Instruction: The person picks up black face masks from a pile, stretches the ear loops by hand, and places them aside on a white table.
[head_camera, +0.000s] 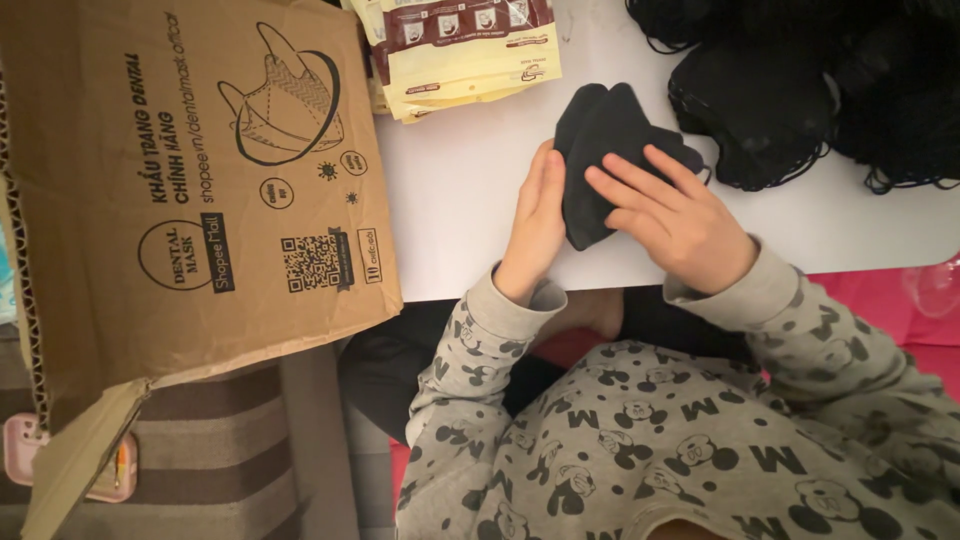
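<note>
1. Black masks sit stacked on the white table, squeezed between both hands.
2. Left hand braces the edge; right hand lies spread on top.
3. Uneven pressure could likely fan the stack apart.

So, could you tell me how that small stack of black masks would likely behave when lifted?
The stack of black masks looks like thin folded fabric, so probably light and floppy. Held only between the left hand and right hand, its layers may slide apart.

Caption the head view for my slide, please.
Both hands, left and right, square a stack of black masks on a white table.
</note>
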